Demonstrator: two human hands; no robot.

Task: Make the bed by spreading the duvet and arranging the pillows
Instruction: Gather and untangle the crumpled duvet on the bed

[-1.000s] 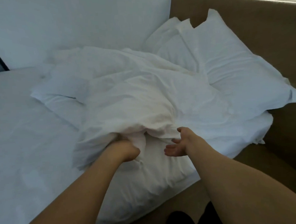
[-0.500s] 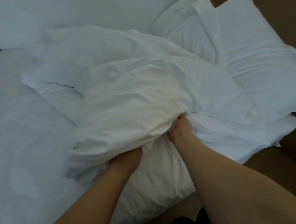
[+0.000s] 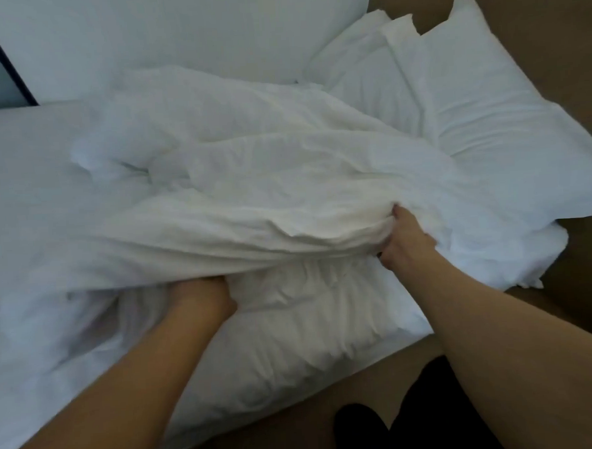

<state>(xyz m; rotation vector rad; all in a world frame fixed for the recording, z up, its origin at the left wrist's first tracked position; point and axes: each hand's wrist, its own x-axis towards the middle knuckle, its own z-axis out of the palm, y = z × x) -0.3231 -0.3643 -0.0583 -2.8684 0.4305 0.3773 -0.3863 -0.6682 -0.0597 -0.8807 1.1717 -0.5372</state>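
White bed (image 3: 30,210) against a brown headboard carries a soft, light, crumpled duvet (image 3: 251,178) bunched near its head end below two pillows (image 3: 481,118), best gathered along the near hem where left hand (image 3: 202,296) and right hand (image 3: 407,242) each clutch fabric.

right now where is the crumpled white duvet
Head view: the crumpled white duvet lies bunched mid-bed, left of the white pillows, its near edge gripped by both the left hand and right hand.
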